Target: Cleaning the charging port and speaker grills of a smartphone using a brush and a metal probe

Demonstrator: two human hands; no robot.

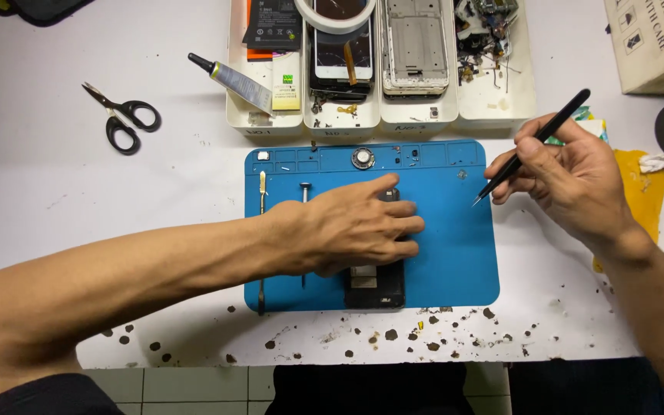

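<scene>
My left hand (pixel 355 227) lies flat, fingers together, on a dark opened phone (pixel 376 286) that rests on the blue work mat (pixel 455 253). Most of the phone is hidden under the hand; only its lower end shows. My right hand (pixel 570 180) hovers over the mat's right edge and holds black tweezers (pixel 532 146), tips pointing down-left, just above the mat. A thin metal pry tool (pixel 262 192) and a small screwdriver (pixel 304 192) lie on the mat left of the left hand.
White trays (pixel 382 119) behind the mat hold phone screens, frames, a battery and loose parts. A glue tube (pixel 236 81) leans on the left tray. Black scissors (pixel 121 115) lie far left. A cardboard box (pixel 655 42) and a yellow cloth (pixel 639 192) are at right.
</scene>
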